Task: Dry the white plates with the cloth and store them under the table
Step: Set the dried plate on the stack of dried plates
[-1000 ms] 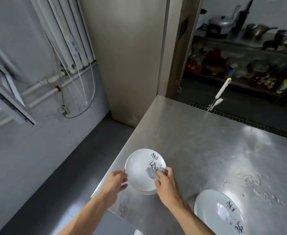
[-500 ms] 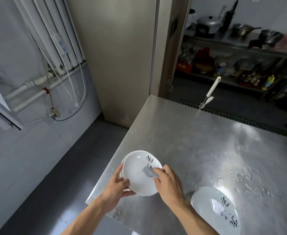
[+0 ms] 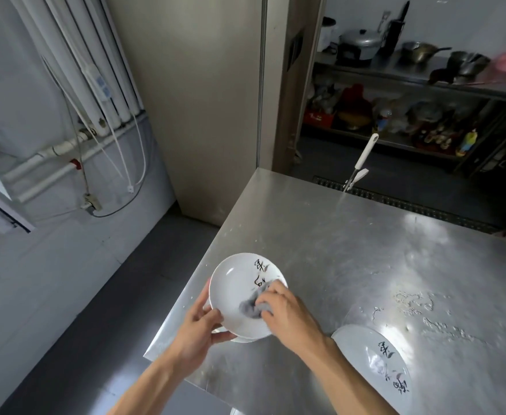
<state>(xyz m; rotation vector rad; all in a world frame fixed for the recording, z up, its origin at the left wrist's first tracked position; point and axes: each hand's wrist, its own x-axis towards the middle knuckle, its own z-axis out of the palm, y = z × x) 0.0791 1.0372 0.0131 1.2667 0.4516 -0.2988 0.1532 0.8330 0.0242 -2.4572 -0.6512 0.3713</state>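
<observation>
Wiping goes best low over the steel table (image 3: 365, 265), where a second plate (image 3: 365, 351) lies flat near the right wrist: sweep circles out to the rim, then turn it. The tilted white plate (image 3: 233, 283) is over the table's near-left corner; the left hand (image 3: 198, 327) grips its near edge, thumb inside. The right hand (image 3: 287, 313) clenches the grey cloth (image 3: 251, 308), pressing it on the plate's lower right

White plate (image 3: 239, 292) — grey cloth (image 3: 253, 307) inside
</observation>
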